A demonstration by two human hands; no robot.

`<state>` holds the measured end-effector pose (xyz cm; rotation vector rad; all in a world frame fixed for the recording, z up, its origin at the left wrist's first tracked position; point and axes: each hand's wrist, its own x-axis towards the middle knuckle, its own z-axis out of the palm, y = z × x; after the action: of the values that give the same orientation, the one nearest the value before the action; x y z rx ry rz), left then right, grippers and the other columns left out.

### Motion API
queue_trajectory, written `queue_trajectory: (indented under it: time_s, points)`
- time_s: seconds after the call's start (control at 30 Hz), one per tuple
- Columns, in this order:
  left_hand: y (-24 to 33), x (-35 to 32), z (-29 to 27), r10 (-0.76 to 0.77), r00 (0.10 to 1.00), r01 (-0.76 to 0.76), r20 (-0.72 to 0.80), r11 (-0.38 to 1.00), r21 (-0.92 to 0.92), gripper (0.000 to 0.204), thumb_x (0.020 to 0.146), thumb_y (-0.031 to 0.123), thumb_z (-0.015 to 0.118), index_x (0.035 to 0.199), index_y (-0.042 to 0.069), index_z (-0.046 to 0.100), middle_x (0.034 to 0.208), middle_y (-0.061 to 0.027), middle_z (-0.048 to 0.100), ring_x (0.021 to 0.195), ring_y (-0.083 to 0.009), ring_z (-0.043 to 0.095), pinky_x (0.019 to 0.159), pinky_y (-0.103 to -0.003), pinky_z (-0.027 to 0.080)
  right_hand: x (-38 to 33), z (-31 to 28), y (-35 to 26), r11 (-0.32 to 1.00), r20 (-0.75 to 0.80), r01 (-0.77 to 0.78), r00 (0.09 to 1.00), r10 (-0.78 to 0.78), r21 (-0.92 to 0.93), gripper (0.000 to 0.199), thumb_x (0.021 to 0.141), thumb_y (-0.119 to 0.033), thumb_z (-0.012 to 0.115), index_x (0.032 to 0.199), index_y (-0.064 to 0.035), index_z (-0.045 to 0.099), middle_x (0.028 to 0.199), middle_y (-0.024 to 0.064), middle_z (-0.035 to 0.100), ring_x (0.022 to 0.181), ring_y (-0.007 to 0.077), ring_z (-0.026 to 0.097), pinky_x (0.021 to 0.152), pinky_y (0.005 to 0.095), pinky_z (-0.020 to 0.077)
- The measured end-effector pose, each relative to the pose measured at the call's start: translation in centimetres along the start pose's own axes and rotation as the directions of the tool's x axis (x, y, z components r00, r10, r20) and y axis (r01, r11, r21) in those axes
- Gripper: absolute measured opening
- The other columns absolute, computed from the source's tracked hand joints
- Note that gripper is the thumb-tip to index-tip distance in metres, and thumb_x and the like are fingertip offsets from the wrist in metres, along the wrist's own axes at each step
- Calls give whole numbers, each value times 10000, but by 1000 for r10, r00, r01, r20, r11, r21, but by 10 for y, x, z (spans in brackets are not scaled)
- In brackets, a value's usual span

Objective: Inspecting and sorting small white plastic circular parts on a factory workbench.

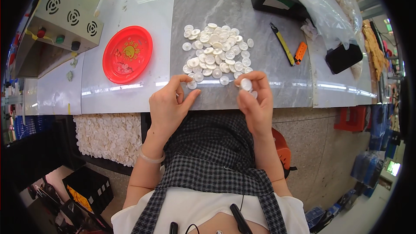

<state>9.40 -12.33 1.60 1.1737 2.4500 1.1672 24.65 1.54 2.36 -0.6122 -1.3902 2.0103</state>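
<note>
A loose pile of small white round discs, with a raised ring or hub at their centres, lies on the grey marbled tabletop in front of me. At the pile's near left edge, my left hand has thumb and index finger apart around a single disc lying on the table; I cannot tell whether they touch it. My right hand is raised just off the pile's near right edge. Its bent fingers and thumb hold white discs, one facing up and another showing lower among the fingers.
A red round plate stands left of the pile, beside a metal box with knobs. To the right lie a yellow cutter knife, an orange tool and a black phone-like object. A black bin with plastic bags stands behind. Below the table is a container of white pieces.
</note>
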Motion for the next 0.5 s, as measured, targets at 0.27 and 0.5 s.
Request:
queue_trajectory:
  time_s: [0.27, 0.5]
  points:
    - [0, -1, 0, -22, 999, 20, -30, 998, -56, 244, 761, 99, 780, 958, 61, 642, 524, 31, 342, 457, -46, 317, 436, -226, 260, 21, 8, 1, 628, 68, 255, 950, -306, -736, 72, 816, -88, 727, 840, -54, 668, 754, -9, 509, 604, 45, 437, 481, 210, 352]
    - [-1, 0, 0, -23, 999, 23, -22, 1000, -6, 152, 784, 168, 759, 852, 86, 650, 497, 8, 396, 415, -110, 385, 425, -279, 316, 30, 18, 19, 334, 187, 329, 901, -392, -883, 122, 770, -169, 768, 839, -102, 692, 741, 0, 532, 560, 108, 512, 493, 252, 411]
